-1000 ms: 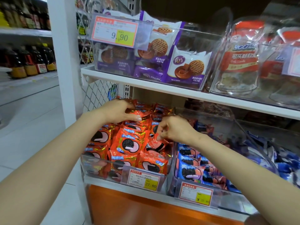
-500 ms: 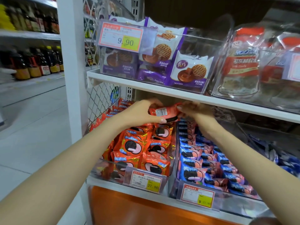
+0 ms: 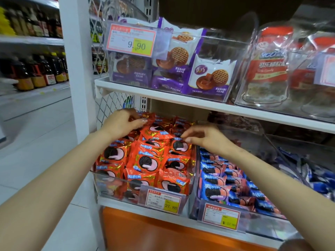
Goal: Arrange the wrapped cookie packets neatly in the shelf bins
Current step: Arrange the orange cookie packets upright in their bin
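- Red packets [image 3: 145, 160]: wrapped cookies, each printed with a dark round cookie. They stand in crowded rows in the clear bin [image 3: 116, 183] directly under both hands, and they fill it from its front wall to the back.
- Top packet [image 3: 155, 132]: lies flat and slightly askew on the rows, between the two hands, nearer the left thumb than the right fingertips.
- Left hand [image 3: 123, 124]: reaches to the rear of the bin. Its fingers are curled downward over the back packet [image 3: 151, 117], and the thumb lies stretched along that packet's top, so the grasp is narrow and closed on the wrapper.
- Right hand [image 3: 203, 136]: hangs over the right edge of the red rows with its knuckles up. The thumb and forefinger are drawn close together, and the fingertips [image 3: 186, 139] meet the upper edge of a red packet. Whether foil is caught between them cannot be told. The remaining fingers are loosely bent.
- Blue packets [image 3: 217, 187]: of the same kind, in a second clear bin below and to the right of the right wrist.
- Price tags: one [image 3: 163, 199] is clipped to the front wall of the red bin, below both forearms. Another [image 3: 221, 215] is on the blue bin, under the right forearm.
- Upper shelf [image 3: 181, 101]: a white board just above both hands. It carries a clear bin of purple packets [image 3: 210, 77].
- Bottles [image 3: 36, 73]: dark, on shelving far to the left of the left arm, and blurred.
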Demonstrator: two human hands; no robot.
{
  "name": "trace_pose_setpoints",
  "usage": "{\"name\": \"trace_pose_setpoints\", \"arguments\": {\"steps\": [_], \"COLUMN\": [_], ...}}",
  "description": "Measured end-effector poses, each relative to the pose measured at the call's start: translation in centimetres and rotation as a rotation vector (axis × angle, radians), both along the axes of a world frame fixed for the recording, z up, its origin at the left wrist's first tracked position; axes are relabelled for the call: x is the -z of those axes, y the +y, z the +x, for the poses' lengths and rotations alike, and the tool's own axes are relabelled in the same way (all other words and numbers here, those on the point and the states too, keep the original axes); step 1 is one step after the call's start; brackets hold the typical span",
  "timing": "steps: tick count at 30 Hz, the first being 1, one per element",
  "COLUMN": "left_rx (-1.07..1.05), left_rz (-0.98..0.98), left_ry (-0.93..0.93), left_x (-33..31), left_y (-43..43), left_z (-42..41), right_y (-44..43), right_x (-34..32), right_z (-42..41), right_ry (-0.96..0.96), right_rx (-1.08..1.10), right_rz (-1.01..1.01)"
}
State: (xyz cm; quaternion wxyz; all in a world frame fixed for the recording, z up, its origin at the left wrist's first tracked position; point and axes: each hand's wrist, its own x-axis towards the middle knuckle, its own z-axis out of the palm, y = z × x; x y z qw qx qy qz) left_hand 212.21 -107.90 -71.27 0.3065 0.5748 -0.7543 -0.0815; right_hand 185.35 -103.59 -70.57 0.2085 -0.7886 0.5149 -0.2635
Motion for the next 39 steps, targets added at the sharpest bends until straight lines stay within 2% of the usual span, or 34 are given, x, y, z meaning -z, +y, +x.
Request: {"name": "trace_pose_setpoints", "arguments": {"steps": [4, 8, 12, 18, 24, 28, 31, 33, 36, 39], "left_rx": [0.084, 0.319, 0.461, 0.432, 0.441, 0.456, 0.462, 0.459, 0.463, 0.505], "left_rz": [-0.198, -0.148, -0.036, -0.063, -0.026, -0.012, 0.009, 0.019, -0.005, 0.158], "left_ry": [-0.107, -0.135, -0.205, -0.370, -0.366, -0.352, -0.336, -0.293, -0.147, 0.244], "left_x": [-1.1, -1.3, -0.3, 0.9, 0.7, 0.3, -0.1, -0.3, -0.7, -1.4], "left_y": [1.2, 2.5, 3.4, 3.7, 4.1, 4.1, 4.0, 4.0, 3.8, 4.4], "left_z": [-1.0, -2.7, -3.6, -2.8, -2.6, -2.7, -2.9, -3.1, -3.5, -4.8], "right_y": [0.5, 1.2, 1.0, 0.4, 0.9, 1.0, 1.0, 0.9, 0.6, 1.1], "right_x": [-1.0, -0.5, 0.3, -0.1, 0.3, 0.7, 0.3, -0.5, -1.8, -2.2], "right_z": [0.2, 1.5, 2.5, 4.1, 4.8, 4.8, 4.0, 3.2, 1.6, 0.5], "right_ry": [0.040, 0.387, 0.488, 0.872, 0.915, 0.848, 0.663, 0.416, -0.054, -0.414], "right_rx": [-0.059, -0.180, -0.248, -0.292, -0.255, -0.251, -0.228, -0.176, -0.087, -0.111], "right_rz": [0.058, 0.048, 0.237, 0.271, 0.222, 0.150, 0.141, 0.143, 0.189, 0.277]}}
